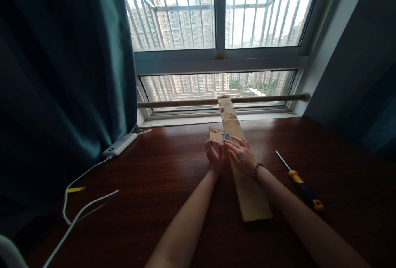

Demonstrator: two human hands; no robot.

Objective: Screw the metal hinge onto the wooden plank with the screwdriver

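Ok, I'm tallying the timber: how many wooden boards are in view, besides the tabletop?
2. The long board runs under the right hand toward the window; the small board is at the left hand. Any behind the curtain would be hidden.

left grip (215,160) holds small wood piece (215,135); right grip (243,158) rests on long board (252,202).

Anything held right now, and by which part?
Left hand holds the small wooden board by its near edge. Right hand lies on the long wooden plank, fingertips at the metal hinge.
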